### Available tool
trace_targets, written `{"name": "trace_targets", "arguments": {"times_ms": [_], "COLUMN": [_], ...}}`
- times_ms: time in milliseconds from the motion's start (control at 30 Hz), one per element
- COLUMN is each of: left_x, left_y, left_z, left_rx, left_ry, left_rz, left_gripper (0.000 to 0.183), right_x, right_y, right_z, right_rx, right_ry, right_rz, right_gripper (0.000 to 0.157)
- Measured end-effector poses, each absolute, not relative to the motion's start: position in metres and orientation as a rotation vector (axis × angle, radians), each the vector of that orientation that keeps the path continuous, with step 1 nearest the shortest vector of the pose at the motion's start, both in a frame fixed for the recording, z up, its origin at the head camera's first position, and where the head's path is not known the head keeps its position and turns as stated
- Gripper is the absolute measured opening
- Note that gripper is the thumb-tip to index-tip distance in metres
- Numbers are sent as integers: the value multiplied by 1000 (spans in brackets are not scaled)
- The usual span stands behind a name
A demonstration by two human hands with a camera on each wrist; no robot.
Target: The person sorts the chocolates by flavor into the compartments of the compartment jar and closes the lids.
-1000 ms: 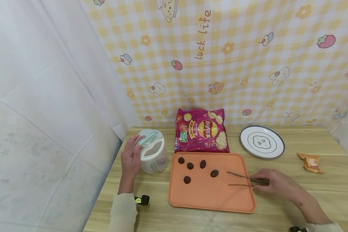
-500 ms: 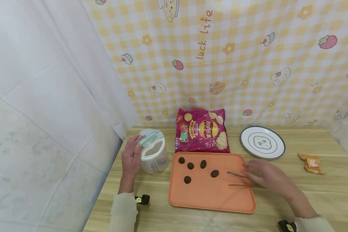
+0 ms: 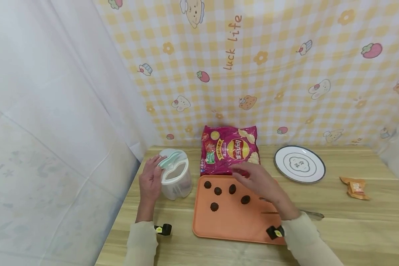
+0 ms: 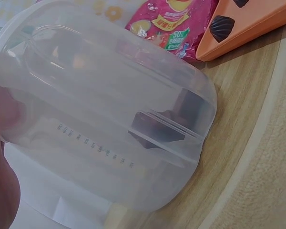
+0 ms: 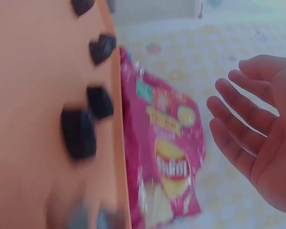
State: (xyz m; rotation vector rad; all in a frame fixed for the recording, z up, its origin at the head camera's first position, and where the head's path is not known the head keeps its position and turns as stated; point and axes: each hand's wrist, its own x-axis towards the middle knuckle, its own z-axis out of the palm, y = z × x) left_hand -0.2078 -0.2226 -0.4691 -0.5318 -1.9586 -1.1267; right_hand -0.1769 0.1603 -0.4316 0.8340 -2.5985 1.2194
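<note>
My left hand [image 3: 150, 181] holds the top of a translucent plastic canister [image 3: 177, 186], its fingers on the teal flip lid [image 3: 170, 158]. The lid is raised and the opening shows. Dark pieces [image 4: 155, 131] lie inside the canister in the left wrist view. My right hand [image 3: 257, 179] hovers over the back edge of an orange tray [image 3: 229, 227], holding nothing, its fingers loosely spread in the right wrist view. Several dark chocolates [image 3: 245, 199] sit on the tray. Metal tongs [image 3: 314, 214] lie across its right rim, partly hidden under my right forearm.
Behind the tray lies a magenta Lay's chip bag [image 3: 231, 147]. A white plate [image 3: 300, 164] with a dark rim stands at the back right. Farther right is a small orange-wrapped snack [image 3: 355, 187]. A checked curtain [image 3: 269, 74] hangs behind the table.
My right hand has let go of the tongs, leaving them on the tray's right rim, and moved left and back toward the chip bag. The left hand and canister have not moved.
</note>
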Motion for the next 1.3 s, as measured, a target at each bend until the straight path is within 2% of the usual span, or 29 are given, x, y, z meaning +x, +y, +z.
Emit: {"name": "trace_targets", "arguments": {"times_ms": [367,633,833,1300], "left_x": [-207,-209,-206,-205], "left_y": [-223,-222,-220,-222], "left_z": [-469,-470,-469,-470], "left_rx": [-520,-525,-507,-495], "left_ry": [-1966,-1930,-1947,-1972], "left_rz": [-1127,-1159,-1148,-1112], "left_gripper": [32,30,28,30], "right_x": [-212,-236,-238,-233], "right_y": [88,52,34,20], "right_z": [-414,-398,-392,-397], "right_rx": [987,1041,1051,1088], "right_ry": [-2521,-2547,-2537,-2563], "right_rz": [1375,1367,1446,1470], "right_gripper": [26,32,40,45]}}
